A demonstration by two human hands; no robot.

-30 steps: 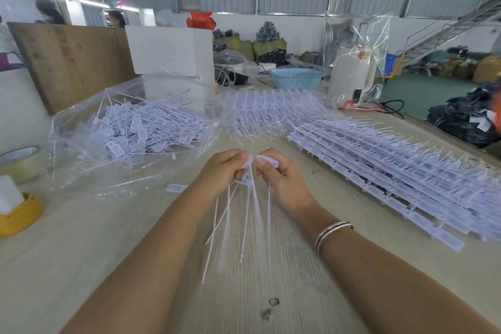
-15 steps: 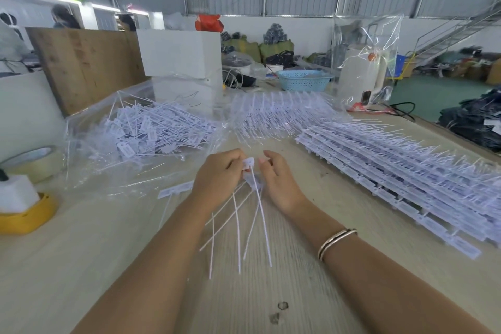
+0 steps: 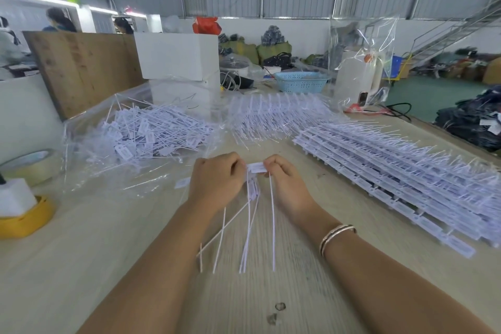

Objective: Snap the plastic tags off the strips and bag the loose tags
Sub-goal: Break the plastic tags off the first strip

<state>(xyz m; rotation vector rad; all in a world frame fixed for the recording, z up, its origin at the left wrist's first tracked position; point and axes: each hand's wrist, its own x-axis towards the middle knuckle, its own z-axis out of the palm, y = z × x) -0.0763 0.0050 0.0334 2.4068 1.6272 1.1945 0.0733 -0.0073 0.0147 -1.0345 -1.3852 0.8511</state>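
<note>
Both hands meet at the middle of the wooden table. My left hand (image 3: 217, 184) grips a short strip of white plastic tags (image 3: 253, 190) whose long thin tails hang toward me. My right hand (image 3: 287, 184) pinches the end tag (image 3: 256, 167) of that strip between thumb and fingers, with one tail dropping below it. A clear plastic bag (image 3: 89, 168) at the left holds a heap of loose tags (image 3: 151, 133). Stacked whole strips (image 3: 393, 168) lie at the right, and another bundle of strips (image 3: 279, 116) lies behind the hands.
A tape roll (image 3: 29, 163) and a yellow holder (image 3: 24, 221) with a white block sit at the left edge. A white box (image 3: 176, 58), blue basket (image 3: 301, 81) and bagged white appliance (image 3: 360, 76) stand at the back. One loose tag (image 3: 182, 182) lies near the bag.
The hands have drawn slightly apart, and my right hand now pinches a tag held flat between them. The tails hang straighter. The camera has shifted a little.
</note>
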